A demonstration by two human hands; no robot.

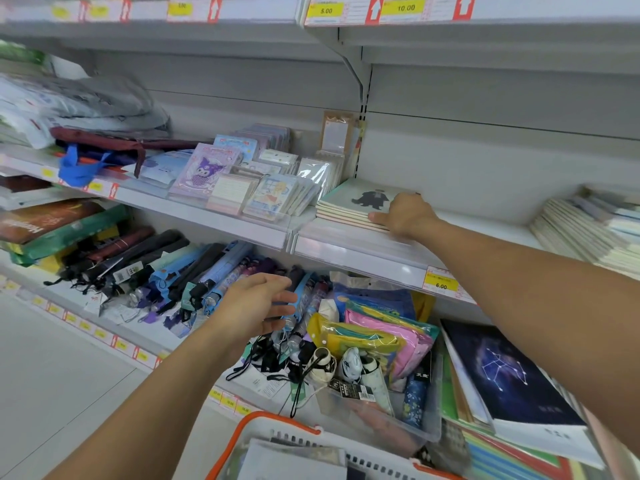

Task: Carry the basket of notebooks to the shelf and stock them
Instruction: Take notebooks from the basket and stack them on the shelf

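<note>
At the bottom edge of the view, the basket with its orange rim is cut off by the frame; grey-covered notebooks lie inside it, blurred and only partly in sight. Just above it the left hand hovers over a heap of folded umbrellas on the lower shelf, its grip open, fingers spread and relaxed, holding nothing; whether the fingertips brush the umbrellas cannot be told. To the right of the umbrellas sit coloured plastic pouches in a clear bin, and a dark constellation-cover notebook lies on a pile whose lower edge runs out of view. Farther up, the right hand rests on a stack of pale green notebooks on the middle shelf, thumb pressed against the stack's front edge and fingers laid over its top right corner, hiding that corner. A yellow price tag reading 6.00 sits on the shelf rail below the forearm. Beyond, at far right, another notebook stack is blurred and cropped
</note>
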